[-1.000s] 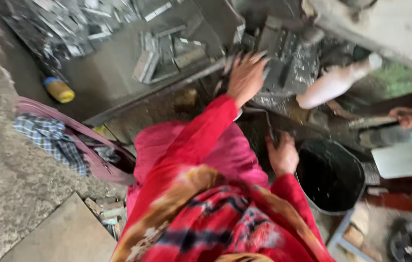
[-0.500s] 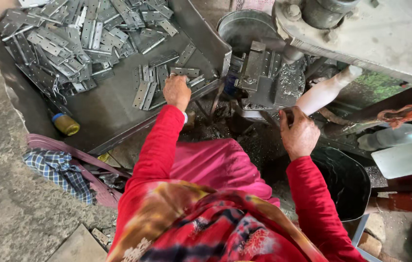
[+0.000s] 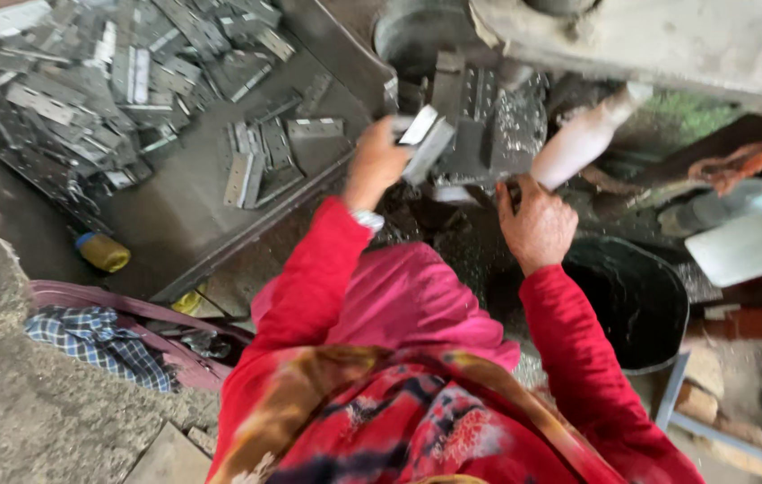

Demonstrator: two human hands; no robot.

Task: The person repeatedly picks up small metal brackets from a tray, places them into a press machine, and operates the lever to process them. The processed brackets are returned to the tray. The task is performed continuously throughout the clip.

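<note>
Since before, left hand (image 3: pixel 379 161) has lifted a hinge (image 3: pixel 426 142) off the tray (image 3: pixel 175 224), gripping it, long axis tilted toward the press (image 3: pixel 480 134) just right, while right hand (image 3: pixel 538 224) seems closed at its base.

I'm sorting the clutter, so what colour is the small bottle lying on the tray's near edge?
The small bottle is yellow with a blue cap, seen in the head view.

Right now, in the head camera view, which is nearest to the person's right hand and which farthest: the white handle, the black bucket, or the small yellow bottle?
From the right hand:
1. White handle: just above the hand and to its right, beside the fingers.
2. Black bucket: below the hand and to its right, next to the red sleeve.
3. Small yellow bottle: far across on the left, at the metal tray's lower edge.
</note>
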